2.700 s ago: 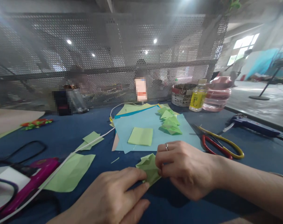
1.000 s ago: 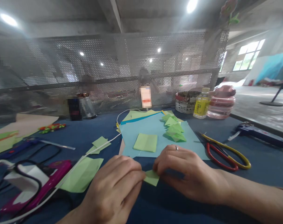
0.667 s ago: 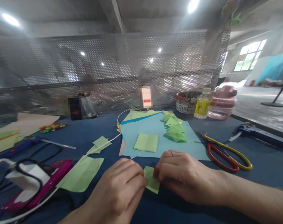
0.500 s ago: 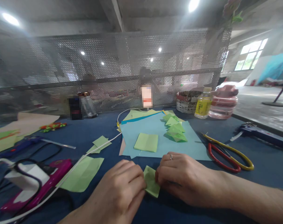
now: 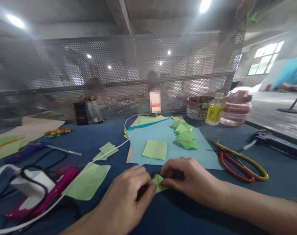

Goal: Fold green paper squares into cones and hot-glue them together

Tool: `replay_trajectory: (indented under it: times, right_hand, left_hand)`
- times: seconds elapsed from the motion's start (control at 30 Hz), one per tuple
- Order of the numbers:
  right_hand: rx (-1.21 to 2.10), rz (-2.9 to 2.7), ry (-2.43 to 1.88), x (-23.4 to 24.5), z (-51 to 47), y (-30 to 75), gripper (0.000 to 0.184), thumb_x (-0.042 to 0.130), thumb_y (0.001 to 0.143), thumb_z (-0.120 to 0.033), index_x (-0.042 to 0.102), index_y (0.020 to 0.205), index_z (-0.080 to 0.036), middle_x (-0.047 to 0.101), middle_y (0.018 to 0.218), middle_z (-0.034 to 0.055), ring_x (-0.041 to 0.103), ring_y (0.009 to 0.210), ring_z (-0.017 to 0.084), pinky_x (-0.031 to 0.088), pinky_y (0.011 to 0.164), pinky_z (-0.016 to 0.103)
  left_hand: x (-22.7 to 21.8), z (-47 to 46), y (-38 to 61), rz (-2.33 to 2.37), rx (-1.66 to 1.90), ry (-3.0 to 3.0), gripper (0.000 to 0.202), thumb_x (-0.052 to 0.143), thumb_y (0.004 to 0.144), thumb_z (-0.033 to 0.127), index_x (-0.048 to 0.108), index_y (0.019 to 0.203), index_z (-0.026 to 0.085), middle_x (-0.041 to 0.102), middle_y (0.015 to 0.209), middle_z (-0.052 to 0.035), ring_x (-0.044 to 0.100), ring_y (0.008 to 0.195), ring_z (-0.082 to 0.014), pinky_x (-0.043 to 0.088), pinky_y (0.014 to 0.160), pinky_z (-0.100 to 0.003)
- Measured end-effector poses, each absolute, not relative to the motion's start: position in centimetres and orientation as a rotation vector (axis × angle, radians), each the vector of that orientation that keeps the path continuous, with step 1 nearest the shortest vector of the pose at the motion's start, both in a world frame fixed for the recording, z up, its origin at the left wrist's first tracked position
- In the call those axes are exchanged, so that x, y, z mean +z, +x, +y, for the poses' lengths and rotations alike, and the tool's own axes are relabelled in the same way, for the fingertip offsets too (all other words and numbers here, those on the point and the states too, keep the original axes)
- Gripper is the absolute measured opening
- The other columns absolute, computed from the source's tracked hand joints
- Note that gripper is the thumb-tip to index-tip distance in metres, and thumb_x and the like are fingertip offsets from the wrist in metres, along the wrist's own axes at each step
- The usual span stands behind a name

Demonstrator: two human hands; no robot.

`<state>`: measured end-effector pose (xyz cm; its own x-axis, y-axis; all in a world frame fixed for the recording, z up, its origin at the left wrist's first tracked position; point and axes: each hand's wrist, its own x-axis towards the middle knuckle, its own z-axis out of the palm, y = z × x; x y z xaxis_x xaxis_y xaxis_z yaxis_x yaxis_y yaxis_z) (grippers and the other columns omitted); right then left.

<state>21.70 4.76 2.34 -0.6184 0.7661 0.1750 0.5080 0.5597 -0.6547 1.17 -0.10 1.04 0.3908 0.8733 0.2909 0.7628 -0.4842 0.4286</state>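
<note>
Between my two hands, low on the dark blue tabletop (image 5: 177, 212), is a small green piece of paper (image 5: 159, 183) with folds in it. My left hand (image 5: 131, 192) pinches its left side between thumb and fingers. My right hand (image 5: 187, 174), with a ring on one finger, grips the right side with bent fingers and thumb. Just beyond lies a flat green paper square (image 5: 154, 149) on light blue sheets (image 5: 136, 138). Several folded green paper pieces (image 5: 185, 135) overlap in a row on the same sheets.
Scissors (image 5: 239, 161) with red and yellow handles and a glue gun (image 5: 278, 142) lie at right. A yellow-labelled bottle (image 5: 214, 111) and a pink bottle (image 5: 236, 109) stand behind. At left are a magenta power strip (image 5: 50, 192), a white cable (image 5: 82, 171) and another glue gun (image 5: 28, 151).
The green paper between my hands was a flatter, longer piece and now looks shorter, with a raised fold. My right hand's fingers have lifted and opened into a wider arch.
</note>
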Motion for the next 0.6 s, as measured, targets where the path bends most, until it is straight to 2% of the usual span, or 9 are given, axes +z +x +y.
replay_trajectory:
  times: [0.13, 0.27, 0.6]
  right_hand:
    - [0.646, -2.397, -1.076, 2.23, 4.98, 21.48, 0.010, 0.070, 0.081, -0.019, 0.070, 0.091, -0.019, 0.067, 0.078, 0.0004, 0.060, 0.073, 0.014, 0.044, 0.069, 0.024]
    - [0.556, -2.476, -1.050, 2.29, 4.86, 21.55, 0.012, 0.068, 0.084, -0.024, 0.070, 0.096, -0.021, 0.066, 0.086, 0.0022, 0.057, 0.081, 0.017, 0.043, 0.075, 0.028]
    - [0.568, -2.495, -1.050, 2.37, 4.64, 21.50, 0.008, 0.069, 0.083, -0.023, 0.066, 0.089, -0.019, 0.064, 0.086, 0.0023, 0.055, 0.082, 0.018, 0.042, 0.075, 0.029]
  left_hand:
    - [1.09, -0.14, 1.38, 1.575, 0.671, 2.426, 0.026, 0.048, 0.092, 0.023, 0.046, 0.066, 0.019, 0.054, 0.070, 0.0008, 0.052, 0.071, -0.0172, 0.036, 0.063, -0.029]
    - [1.11, -0.18, 1.40, 1.596, 0.669, 2.438, 0.024, 0.049, 0.090, 0.022, 0.046, 0.066, 0.020, 0.053, 0.070, 0.0009, 0.052, 0.070, -0.0171, 0.037, 0.063, -0.029]
    - [0.91, -0.01, 1.30, 1.588, 0.689, 2.369, 0.007, 0.052, 0.088, 0.022, 0.054, 0.082, 0.021, 0.055, 0.083, -0.0008, 0.055, 0.078, -0.0207, 0.041, 0.072, -0.034]
